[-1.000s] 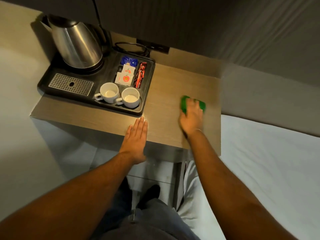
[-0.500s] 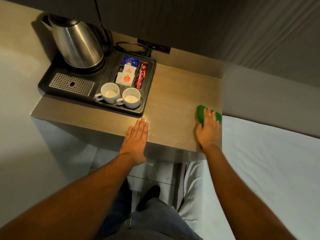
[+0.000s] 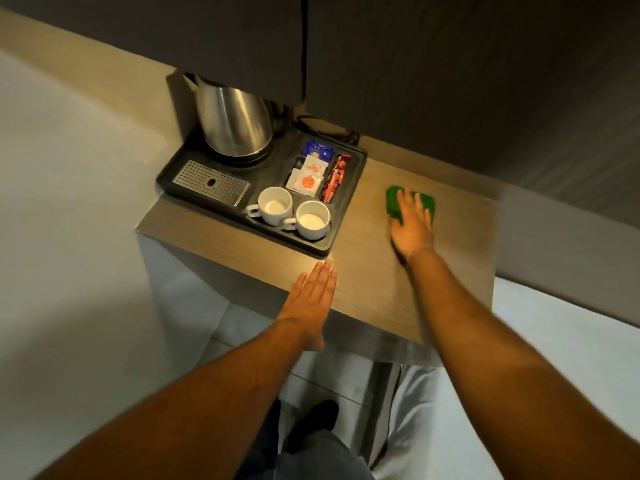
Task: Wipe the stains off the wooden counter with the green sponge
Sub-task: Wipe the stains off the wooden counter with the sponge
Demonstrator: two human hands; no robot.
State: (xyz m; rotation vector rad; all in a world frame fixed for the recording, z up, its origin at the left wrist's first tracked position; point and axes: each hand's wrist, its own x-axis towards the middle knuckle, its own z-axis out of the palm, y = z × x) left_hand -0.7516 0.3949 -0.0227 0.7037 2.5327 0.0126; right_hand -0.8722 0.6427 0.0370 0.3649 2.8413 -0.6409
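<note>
**Right hand flat on the green sponge, left hand resting at the surface's edge**

The right hand (image 3: 412, 225) lies palm-down on the green sponge (image 3: 394, 202), fingers spread and extended across its top, pressing it against the wooden surface (image 3: 457, 258). This grip is a flat press and not a pinch: the fingers do not curl around the sponge, whose green shows past the fingertips on the far side and to the left of the hand. The sponge sits on the open part of the surface, just right of the black tray (image 3: 349, 199) and apart from it.

To the left of that grip and nearer the person, the left hand (image 3: 311, 299) is laid flat, fingers straight and held together, holding nothing. Its fingertips rest on the surface near the tray's front corner, while the heel of the hand hangs past the front edge.

Left of the sponge, the tray carries a steel kettle (image 3: 235, 123) at the back, a metal drip grille (image 3: 211, 181), two white cups (image 3: 294, 214) side by side at the front, and sachets (image 3: 308, 176) in compartments on its right side. Dark cupboard doors (image 3: 415, 64) hang above. A bed (image 3: 571, 341) with white bedding lies right of the surface.
</note>
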